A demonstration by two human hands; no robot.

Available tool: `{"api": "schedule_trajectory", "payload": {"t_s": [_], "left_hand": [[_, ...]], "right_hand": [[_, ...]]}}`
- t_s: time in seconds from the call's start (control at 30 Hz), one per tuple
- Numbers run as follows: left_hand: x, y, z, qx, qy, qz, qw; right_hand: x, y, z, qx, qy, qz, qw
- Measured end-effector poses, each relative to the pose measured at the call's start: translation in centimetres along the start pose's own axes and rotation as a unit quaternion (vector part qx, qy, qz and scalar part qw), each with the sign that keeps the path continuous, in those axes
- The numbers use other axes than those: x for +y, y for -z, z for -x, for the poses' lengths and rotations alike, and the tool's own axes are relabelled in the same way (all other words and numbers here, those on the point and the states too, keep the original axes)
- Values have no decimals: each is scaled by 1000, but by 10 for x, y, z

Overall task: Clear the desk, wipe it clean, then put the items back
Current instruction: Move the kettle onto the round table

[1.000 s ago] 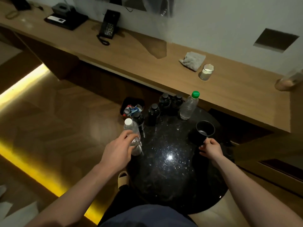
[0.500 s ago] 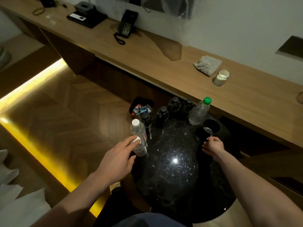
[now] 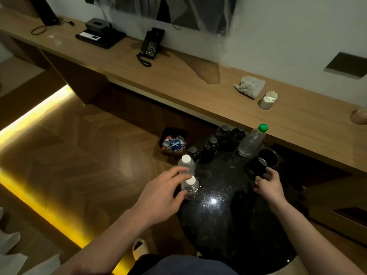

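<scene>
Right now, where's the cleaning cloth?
The crumpled white cloth lies on the long wooden desk toward its right end in the head view, against the wall, just behind and left of the glass candle.

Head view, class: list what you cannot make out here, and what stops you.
- Nearer white-capped bottle: whether the left hand has a firm grip; fingers cover its side.
- Black mug: its handle, hidden behind the right hand.
- Dark bottles: labels lost in dim light.
- Small box of items: contents too small.
- Object at the right edge: cut off.
</scene>
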State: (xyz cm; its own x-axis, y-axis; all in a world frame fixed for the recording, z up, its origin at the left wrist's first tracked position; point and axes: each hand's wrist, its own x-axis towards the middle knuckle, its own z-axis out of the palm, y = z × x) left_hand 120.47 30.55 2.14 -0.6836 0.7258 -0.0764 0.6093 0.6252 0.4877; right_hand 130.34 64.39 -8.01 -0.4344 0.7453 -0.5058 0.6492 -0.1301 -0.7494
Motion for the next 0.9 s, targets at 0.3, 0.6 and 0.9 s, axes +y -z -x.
{"api": "schedule_trajectory", "payload": {"t_s": [0.3, 0.6, 0.9], "left_hand": [[-120, 113, 32, 89, 9, -26, 996], [-243, 204, 81, 96, 49, -69, 992], [-323, 254, 75, 124, 71, -55, 988]], "right_hand": [[-123, -93, 164, -72, 354, 128, 923], [-203, -216, 243, -203, 378, 320, 845], [-255, -313, 245, -265, 358, 372, 815]]}}
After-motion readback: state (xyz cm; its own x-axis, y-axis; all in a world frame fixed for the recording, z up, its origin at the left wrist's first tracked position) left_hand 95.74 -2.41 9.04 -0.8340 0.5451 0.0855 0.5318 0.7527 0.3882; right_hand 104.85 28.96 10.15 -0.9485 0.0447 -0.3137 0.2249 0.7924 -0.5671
